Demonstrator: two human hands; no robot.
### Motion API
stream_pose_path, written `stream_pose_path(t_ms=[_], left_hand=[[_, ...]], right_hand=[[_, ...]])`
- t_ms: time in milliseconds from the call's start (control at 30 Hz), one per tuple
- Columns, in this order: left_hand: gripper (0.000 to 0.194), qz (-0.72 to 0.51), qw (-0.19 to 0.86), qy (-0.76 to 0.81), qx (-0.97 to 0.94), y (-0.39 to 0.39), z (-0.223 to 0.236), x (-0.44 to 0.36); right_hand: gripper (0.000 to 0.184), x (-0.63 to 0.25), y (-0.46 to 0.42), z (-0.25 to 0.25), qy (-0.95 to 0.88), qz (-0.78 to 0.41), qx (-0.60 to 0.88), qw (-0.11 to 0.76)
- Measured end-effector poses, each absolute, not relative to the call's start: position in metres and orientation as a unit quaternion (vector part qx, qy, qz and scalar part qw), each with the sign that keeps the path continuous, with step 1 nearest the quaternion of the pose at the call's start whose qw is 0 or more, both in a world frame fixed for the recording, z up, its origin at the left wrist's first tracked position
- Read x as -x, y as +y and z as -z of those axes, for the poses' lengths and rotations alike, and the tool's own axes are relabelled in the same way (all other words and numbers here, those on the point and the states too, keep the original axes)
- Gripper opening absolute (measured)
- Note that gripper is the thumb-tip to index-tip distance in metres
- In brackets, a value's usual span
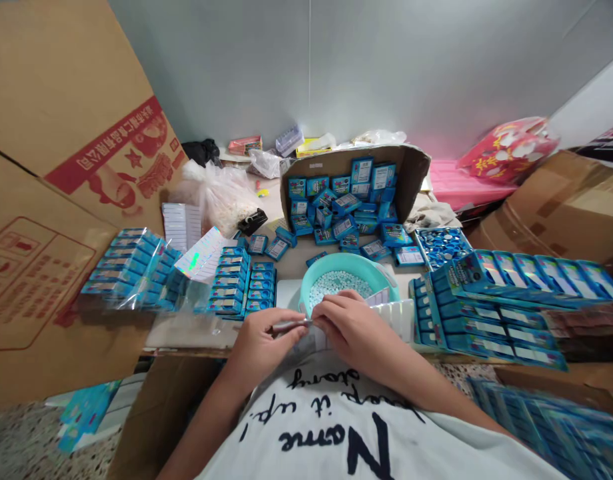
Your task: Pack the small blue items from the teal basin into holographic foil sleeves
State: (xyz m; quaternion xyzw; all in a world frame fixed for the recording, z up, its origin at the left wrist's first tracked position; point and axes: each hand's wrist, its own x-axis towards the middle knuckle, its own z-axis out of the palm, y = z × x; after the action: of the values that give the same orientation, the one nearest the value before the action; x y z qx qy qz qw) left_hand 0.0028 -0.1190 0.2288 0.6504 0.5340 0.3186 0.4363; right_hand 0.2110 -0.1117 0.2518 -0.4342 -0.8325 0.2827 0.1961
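My left hand (264, 343) is closed in a pinch on a thin silvery strip (289, 326) held close to my chest. My right hand (354, 327) is curled over the strip's other end, its fingers pressed together on it. Just beyond both hands stands a teal bowl (314, 273) full of small white pellets (339, 283). A clear plastic sheet or packet (399, 317) lies under and beside my right hand. I wear a white shirt with black lettering.
Stacks of small blue boxes (241, 280) sit left of the bowl and larger stacks (486, 307) on the right. An open cardboard carton (411, 173) of loose blue boxes lies behind the bowl. A big cardboard box (46, 167) stands at the left.
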Motion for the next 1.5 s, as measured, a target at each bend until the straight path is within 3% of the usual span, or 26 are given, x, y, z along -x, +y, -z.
stream_pose_path(t_ms=[367,467,633,900,1300,1500], left_hand=[[0.018,-0.249,0.371,0.465,-0.764,-0.107,-0.239,-0.007],[0.016,-0.236,0.279,0.466,-0.806,-0.110,-0.239,-0.010],[0.031,-0.228,0.108,0.436,-0.864,-0.117,-0.234,-0.012],[0.037,-0.270,0.093,0.372,-0.883,-0.119,-0.218,-0.005],[0.034,-0.266,0.037,0.347,-0.899,-0.130,-0.211,-0.001],[0.015,-0.320,0.157,0.316,-0.879,-0.134,-0.205,0.001]], right_hand=[[0.018,-0.210,-0.113,-0.248,-0.838,-0.266,0.454,0.146],[0.020,-0.209,-0.111,-0.249,-0.832,-0.257,0.469,0.146],[0.021,-0.209,-0.109,-0.246,-0.821,-0.256,0.487,0.153],[0.025,-0.210,-0.106,-0.237,-0.772,-0.338,0.498,0.206],[0.027,-0.209,-0.106,-0.230,-0.734,-0.371,0.512,0.247],[0.024,-0.215,-0.100,-0.218,-0.677,-0.402,0.539,0.300]])
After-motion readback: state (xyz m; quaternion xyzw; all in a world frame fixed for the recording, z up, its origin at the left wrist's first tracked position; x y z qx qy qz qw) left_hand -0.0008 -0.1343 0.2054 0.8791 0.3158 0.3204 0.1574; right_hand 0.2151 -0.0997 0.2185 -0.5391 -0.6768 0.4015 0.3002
